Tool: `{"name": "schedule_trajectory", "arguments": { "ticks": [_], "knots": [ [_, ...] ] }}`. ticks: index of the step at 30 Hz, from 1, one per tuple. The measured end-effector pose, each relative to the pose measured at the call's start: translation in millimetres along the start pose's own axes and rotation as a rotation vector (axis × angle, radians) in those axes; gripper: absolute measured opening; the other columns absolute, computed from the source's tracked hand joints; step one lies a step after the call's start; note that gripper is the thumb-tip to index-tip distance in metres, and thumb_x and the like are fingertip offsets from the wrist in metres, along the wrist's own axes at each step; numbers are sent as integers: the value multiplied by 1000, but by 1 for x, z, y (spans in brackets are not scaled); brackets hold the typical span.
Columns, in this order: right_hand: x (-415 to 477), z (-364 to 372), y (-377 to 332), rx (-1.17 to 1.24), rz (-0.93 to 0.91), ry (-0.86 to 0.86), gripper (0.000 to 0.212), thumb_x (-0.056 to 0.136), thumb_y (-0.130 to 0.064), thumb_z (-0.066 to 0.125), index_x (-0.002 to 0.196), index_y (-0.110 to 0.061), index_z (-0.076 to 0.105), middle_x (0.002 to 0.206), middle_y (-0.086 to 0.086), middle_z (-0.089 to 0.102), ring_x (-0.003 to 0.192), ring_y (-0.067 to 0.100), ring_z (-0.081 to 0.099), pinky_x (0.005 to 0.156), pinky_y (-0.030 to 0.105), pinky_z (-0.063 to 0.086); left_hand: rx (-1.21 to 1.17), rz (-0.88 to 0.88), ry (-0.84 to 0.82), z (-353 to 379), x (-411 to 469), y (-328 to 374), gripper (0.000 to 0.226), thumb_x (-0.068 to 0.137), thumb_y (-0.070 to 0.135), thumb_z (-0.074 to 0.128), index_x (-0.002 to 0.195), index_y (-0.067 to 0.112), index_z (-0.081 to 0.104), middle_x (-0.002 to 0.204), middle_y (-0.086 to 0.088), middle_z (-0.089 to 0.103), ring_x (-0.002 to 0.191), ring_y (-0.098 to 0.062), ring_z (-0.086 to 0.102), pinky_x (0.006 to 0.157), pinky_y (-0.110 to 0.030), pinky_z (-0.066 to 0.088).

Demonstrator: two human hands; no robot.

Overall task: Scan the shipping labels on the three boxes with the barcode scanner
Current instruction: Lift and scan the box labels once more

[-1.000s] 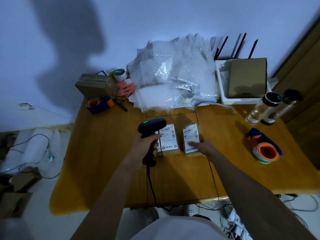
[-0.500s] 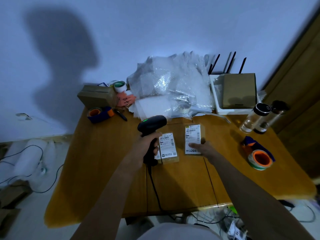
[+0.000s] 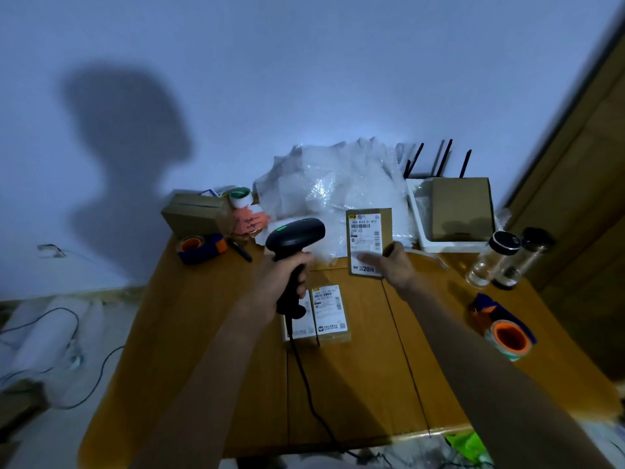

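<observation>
Gripping the barcode scanner [image 3: 293,238] by its handle, the left hand [image 3: 282,282] has its fingers [image 3: 302,277] curled tight around the stem; the scanner head rises above the knuckles, green light lit, cord trailing down toward the near table edge. The right hand [image 3: 392,269] holds the raised box [image 3: 369,242] clear of the table [image 3: 355,384], label facing the camera, thumb [image 3: 370,258] pressed across the label's lower part and fingers wrapped behind the right edge. Just below the left fingers, two labelled boxes [image 3: 319,313] lie flat, side by side and touching. The white tray [image 3: 419,225], beyond the right fingers, holds a brown carton [image 3: 461,208]. Bare tabletop lies open nearer than both hands.
</observation>
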State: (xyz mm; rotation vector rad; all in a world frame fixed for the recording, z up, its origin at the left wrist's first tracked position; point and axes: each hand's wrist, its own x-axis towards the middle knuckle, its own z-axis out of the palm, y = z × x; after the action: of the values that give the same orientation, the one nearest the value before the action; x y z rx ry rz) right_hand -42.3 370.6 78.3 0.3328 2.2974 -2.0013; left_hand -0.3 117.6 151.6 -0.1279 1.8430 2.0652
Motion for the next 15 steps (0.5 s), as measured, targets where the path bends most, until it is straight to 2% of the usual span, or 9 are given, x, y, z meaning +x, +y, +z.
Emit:
{"name": "schedule_trajectory", "arguments": {
  "ticks": [3, 5, 8, 10, 15],
  "knots": [
    [3, 2, -19, 35, 12, 105, 57, 80, -17, 86, 122, -8, 49, 110, 7, 71, 95, 23, 73, 72, 30, 60, 21, 21, -10, 1, -2, 1, 24, 78, 30, 80, 68, 15, 64, 60, -4, 53, 49, -18, 48, 55, -32, 43],
    [7, 3, -24, 24, -20, 151, 63, 79, -17, 86, 127, -10, 45, 116, 7, 68, 100, 24, 71, 75, 32, 61, 32, 29, -18, 2, -4, 1, 25, 82, 29, 78, 68, 14, 63, 61, -4, 53, 49, -18, 49, 55, -31, 43],
    [11, 3, -25, 13, -45, 199, 66, 78, -17, 87, 128, -12, 45, 121, 9, 67, 106, 28, 70, 86, 44, 63, 35, 44, -26, 3, -6, 1, 28, 86, 28, 75, 67, 14, 60, 60, -4, 52, 49, -17, 48, 56, -31, 43],
    [13, 5, -25, 2, -56, 215, 65, 77, -18, 87, 127, -13, 45, 122, 10, 67, 107, 29, 69, 88, 48, 62, 47, 46, -25, 4, -7, 1, 28, 87, 27, 74, 67, 14, 60, 60, -3, 52, 49, -17, 48, 55, -30, 43],
    [10, 11, -27, -36, -77, 213, 61, 80, -18, 86, 123, -16, 43, 119, 8, 66, 105, 28, 68, 82, 40, 62, 63, 52, -14, 7, -8, -3, 26, 88, 27, 74, 72, 11, 62, 58, -3, 53, 48, -17, 49, 56, -32, 45]
  ]
}}
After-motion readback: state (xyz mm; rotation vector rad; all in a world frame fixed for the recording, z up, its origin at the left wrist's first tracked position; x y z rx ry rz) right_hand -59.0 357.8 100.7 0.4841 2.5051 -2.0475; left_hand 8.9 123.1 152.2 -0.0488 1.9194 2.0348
